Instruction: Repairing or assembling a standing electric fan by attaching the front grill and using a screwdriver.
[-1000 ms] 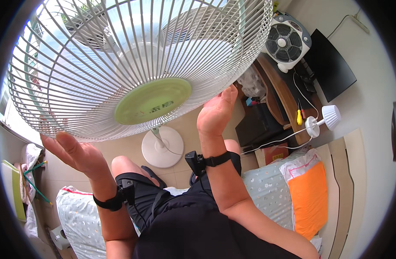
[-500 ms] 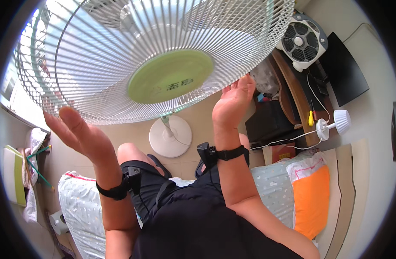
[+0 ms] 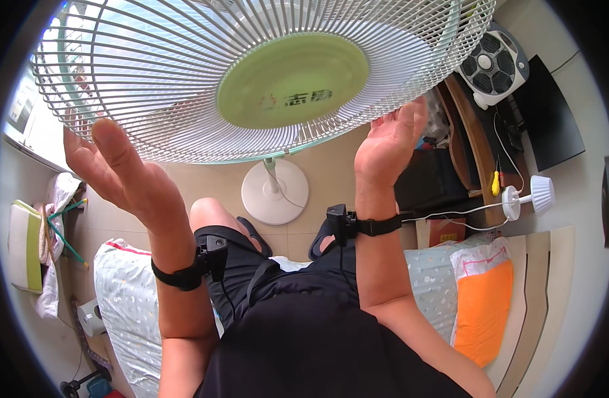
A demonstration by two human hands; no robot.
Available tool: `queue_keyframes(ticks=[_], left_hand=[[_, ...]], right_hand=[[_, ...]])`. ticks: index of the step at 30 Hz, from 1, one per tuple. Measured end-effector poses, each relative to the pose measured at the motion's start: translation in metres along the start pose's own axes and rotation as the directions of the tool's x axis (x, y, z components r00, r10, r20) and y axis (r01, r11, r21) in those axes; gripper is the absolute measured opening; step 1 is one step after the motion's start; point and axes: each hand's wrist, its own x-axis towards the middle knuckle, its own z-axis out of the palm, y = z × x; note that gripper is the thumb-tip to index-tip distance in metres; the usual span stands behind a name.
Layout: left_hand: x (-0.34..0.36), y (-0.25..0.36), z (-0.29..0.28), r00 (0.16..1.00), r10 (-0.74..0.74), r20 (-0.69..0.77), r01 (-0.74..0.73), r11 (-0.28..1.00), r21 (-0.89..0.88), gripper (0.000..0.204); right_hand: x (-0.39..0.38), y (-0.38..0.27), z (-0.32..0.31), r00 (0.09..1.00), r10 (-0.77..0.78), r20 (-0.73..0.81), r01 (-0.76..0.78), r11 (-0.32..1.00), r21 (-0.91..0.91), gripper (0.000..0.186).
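Note:
Right in front of me stands a pedestal fan (image 3: 293,79) with a wire grille and a green oval disc at its centre. Its round white base (image 3: 276,199) rests on the tiled floor below. My left hand (image 3: 128,172) grips the lower left rim of the grille, thumb in front and fingers behind, partly hidden. On the lower right rim, my right hand (image 3: 389,149) has its fingers curled up against the wires, palm toward me; their tips are partly hidden. Each wrist wears a black strap with a small device, such as the right strap (image 3: 377,225).
A grey box fan (image 3: 491,66) and a dark monitor (image 3: 549,113) are on the right, by a wooden desk (image 3: 477,146). Near its edge are a yellow-handled screwdriver (image 3: 496,182) and a white lamp (image 3: 542,194). An orange pillow (image 3: 485,312) lies on the bed beside me.
The grille has shifted right and up in view, its green disc turned somewhat. Both hands stay on the rim; the right hand has moved right and up with it, and the whole view has shifted slightly.

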Motion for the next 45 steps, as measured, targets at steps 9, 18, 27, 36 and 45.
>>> queue_keyframes(ticks=[9,18,27,36,45], left_hand=[[-0.002,0.007,0.003,0.999,-0.038,-0.024,0.037,0.998,-0.055,0.072],[0.000,0.011,-0.004,0.998,-0.032,-0.046,0.033,0.999,0.036,0.066],[0.002,0.026,-0.012,0.991,-0.104,-0.090,0.125,0.951,0.282,0.097],[0.004,0.036,-0.012,0.987,-0.154,-0.052,0.163,0.929,0.332,0.102],[0.000,0.034,-0.012,0.987,-0.145,-0.067,0.159,0.919,0.361,0.096]], right_hand=[[0.007,0.001,-0.013,0.993,0.021,0.117,-0.021,1.000,-0.001,0.039],[0.003,-0.012,-0.004,0.996,0.060,0.060,-0.058,0.998,-0.029,0.037],[0.004,-0.009,-0.010,0.991,0.042,0.128,-0.041,0.999,-0.011,0.047],[0.006,-0.005,-0.016,0.989,0.046,0.142,-0.052,0.998,0.042,0.046],[0.007,-0.006,-0.013,0.968,-0.011,0.250,-0.002,0.999,0.049,0.059]])
